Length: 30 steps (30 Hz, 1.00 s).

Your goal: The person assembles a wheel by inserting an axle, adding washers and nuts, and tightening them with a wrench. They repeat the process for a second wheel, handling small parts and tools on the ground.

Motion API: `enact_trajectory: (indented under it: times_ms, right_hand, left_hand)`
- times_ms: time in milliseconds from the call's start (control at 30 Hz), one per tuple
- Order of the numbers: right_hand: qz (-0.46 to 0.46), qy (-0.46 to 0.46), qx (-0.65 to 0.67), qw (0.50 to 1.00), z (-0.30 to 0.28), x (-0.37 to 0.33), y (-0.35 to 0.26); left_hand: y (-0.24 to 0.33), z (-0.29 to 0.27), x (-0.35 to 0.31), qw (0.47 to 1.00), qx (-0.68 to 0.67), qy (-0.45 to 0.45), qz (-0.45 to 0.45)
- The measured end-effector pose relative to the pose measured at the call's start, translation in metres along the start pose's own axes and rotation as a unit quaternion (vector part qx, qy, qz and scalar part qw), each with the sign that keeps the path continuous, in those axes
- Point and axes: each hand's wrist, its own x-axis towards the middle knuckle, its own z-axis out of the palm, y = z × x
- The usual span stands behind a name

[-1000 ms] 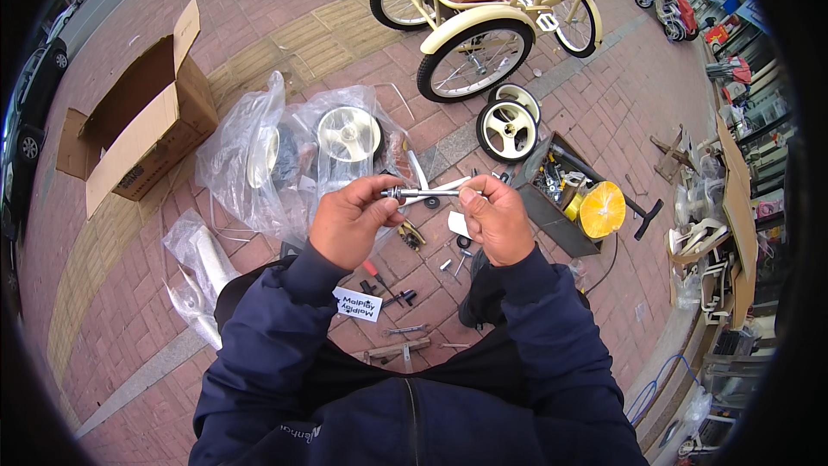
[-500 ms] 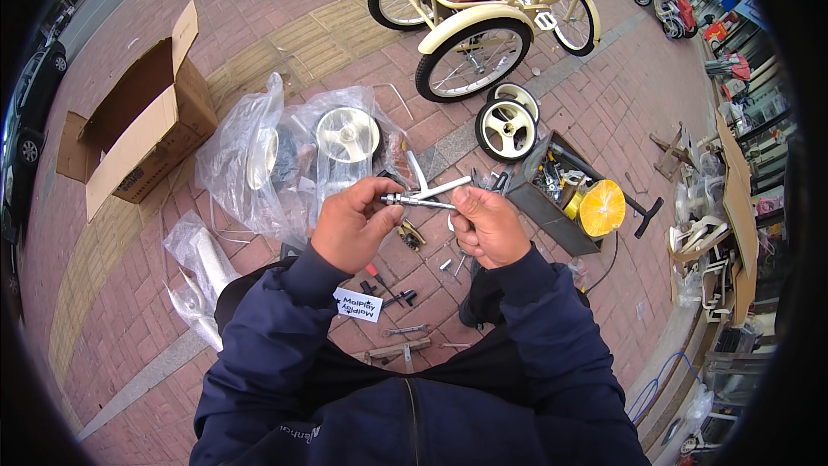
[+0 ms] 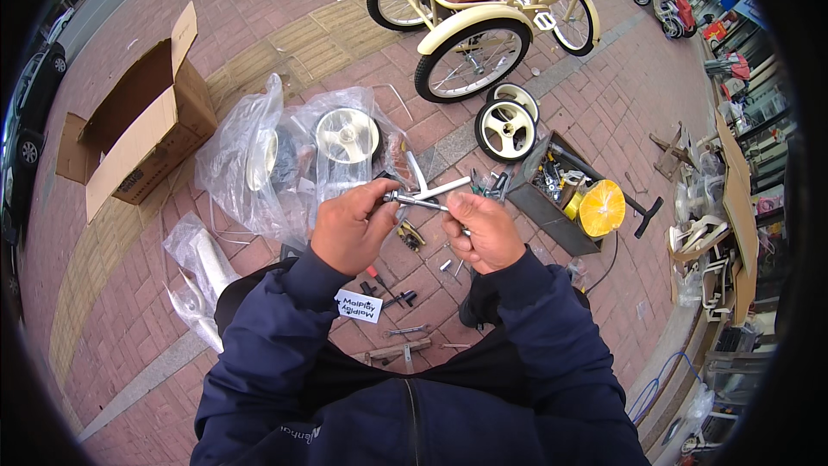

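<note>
A slim metal axle rod (image 3: 424, 202), with what look like nuts and washers at its left end, lies between my two hands at chest level. My left hand (image 3: 352, 226) pinches that left end between thumb and fingers. The other end is gripped by my right hand (image 3: 485, 231), thumb on top and fingers curled beneath. Just beyond the hands, a white tube piece (image 3: 444, 188) shows behind the rod. Below them on the bricks are yellow-handled pliers (image 3: 410, 236), partly hidden by the left hand, and a small white cylinder (image 3: 445, 265).
A cream tricycle (image 3: 473, 52) stands ahead, two loose wheels (image 3: 506, 129) near it. At the right is an open toolbox (image 3: 552, 194) with a yellow roll (image 3: 601, 208). Plastic-wrapped wheels (image 3: 348, 135) and an open carton (image 3: 147, 129) are leftward. A wrench (image 3: 405, 330) lies close to me.
My right hand has shifted slightly left and down along the rod. The rod's left end has turned a little in my left fingers. Things on the ground stay put.
</note>
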Motion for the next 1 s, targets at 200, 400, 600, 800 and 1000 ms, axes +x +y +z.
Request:
enact_trajectory:
  times_ms: [200, 400, 600, 800, 1000]
  right_hand:
    - [0.011, -0.053, -0.002, 0.999, 0.0, -0.002, 0.001]
    - [-0.004, -0.023, 0.011, 1.0, 0.0, 0.0, 0.003]
    - [-0.019, -0.035, 0.005, 0.999, 0.003, 0.0, 0.006]
    - [0.038, -0.031, 0.028, 0.998, 0.001, -0.002, 0.003]
    - [-0.021, -0.033, -0.04, 0.998, 0.006, -0.002, 0.005]
  left_hand:
    - [0.001, 0.0, 0.0, 0.999, 0.02, 0.027, 0.03]
    - [0.003, 0.001, 0.0, 0.998, 0.035, 0.046, 0.031]
    - [0.002, 0.002, -0.001, 0.996, 0.052, 0.056, 0.04]
    - [-0.001, 0.003, -0.001, 0.997, 0.041, 0.053, 0.03]
    - [-0.002, 0.004, -0.002, 0.998, 0.03, 0.048, 0.011]
